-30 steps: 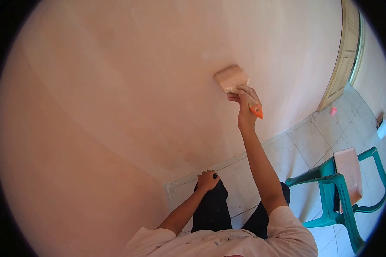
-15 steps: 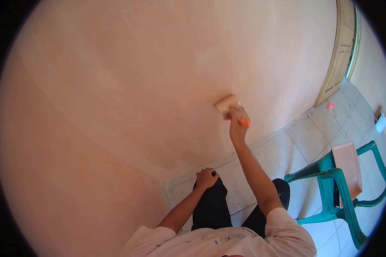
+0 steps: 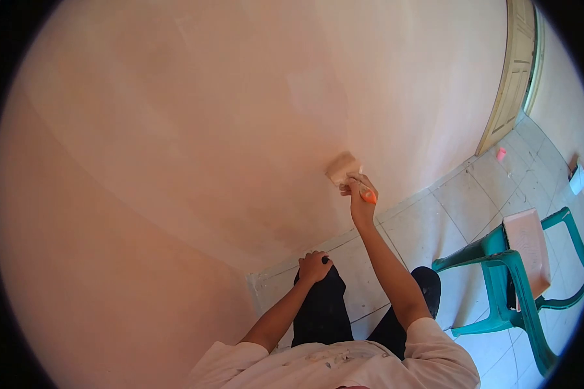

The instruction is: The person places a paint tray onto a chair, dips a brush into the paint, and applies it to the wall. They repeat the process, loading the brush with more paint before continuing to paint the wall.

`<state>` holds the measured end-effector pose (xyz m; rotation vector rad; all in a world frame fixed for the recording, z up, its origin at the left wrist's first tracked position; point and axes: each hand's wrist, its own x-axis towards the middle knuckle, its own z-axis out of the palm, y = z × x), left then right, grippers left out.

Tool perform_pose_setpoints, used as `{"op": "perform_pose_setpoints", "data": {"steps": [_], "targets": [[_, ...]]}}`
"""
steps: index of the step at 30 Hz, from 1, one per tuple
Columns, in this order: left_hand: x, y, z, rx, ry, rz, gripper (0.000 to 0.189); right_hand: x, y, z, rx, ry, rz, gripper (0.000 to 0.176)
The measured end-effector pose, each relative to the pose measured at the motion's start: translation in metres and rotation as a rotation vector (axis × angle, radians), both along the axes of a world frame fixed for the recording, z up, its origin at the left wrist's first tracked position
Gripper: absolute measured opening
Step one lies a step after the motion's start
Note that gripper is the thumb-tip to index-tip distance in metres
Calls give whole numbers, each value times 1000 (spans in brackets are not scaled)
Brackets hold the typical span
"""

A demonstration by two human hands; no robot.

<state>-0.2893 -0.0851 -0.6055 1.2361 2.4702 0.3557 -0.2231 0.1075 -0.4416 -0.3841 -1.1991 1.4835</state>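
A paint roller point(image 3: 344, 168) with a wide pinkish sleeve lies against the pink wall point(image 3: 240, 129). My right hand point(image 3: 361, 189) is closed around its orange handle point(image 3: 368, 195), arm stretched forward. On my left knee, in dark trousers point(image 3: 321, 311), rests my left hand point(image 3: 314, 266). Its fingers curl over the knee, and a small black thing shows beside them; whether the hand holds it is unclear.
A green plastic chair point(image 3: 529, 305) stands on the right with a pink paint tray point(image 3: 527, 249) on it. Beyond are a small pink object point(image 3: 501, 153), a whitish container point(image 3: 578, 179) and a wooden door point(image 3: 514, 78). Pale tiles point(image 3: 467, 201) cover the floor.
The roller and my right hand have moved slightly down, toward the floor. My left hand stays on the knee.
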Motion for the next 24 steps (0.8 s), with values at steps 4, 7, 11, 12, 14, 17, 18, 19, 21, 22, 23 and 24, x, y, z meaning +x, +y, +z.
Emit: {"op": "perform_pose_setpoints", "data": {"steps": [4,7,11,12,14,17,18,19,21,22,23,24], "targets": [[2,1,0,17,-5,4,40,0,-5,22,32,36,-75,20],[2,1,2,8,-12,-26,42,-17,7,77,110,-57,-50,22],[3,2,8,-1,-19,-8,41,-19,4,119,220,244,-65,23],[2,3,5,13,-18,-7,41,-18,3,118,263,276,-81,23],[5,-2,4,21,-23,-5,42,-24,6,84,198,222,-69,22],[2,0,8,3,-9,-4,43,-16,7,16,74,80,-55,21],[0,-1,1,19,12,3,41,-11,4,1,4,-17,-48,21],[1,-3,-1,32,29,9,40,-7,1,-6,5,-18,-48,21],[-1,-4,-1,23,12,12,42,1,-3,-13,-134,20,-34,20],[0,-3,0,16,-4,21,43,1,0,-11,-135,19,-38,20],[1,-3,0,14,-5,20,43,-4,7,-5,-65,21,-68,20],[1,-3,1,11,7,9,43,-10,13,5,4,23,-94,20]]}}
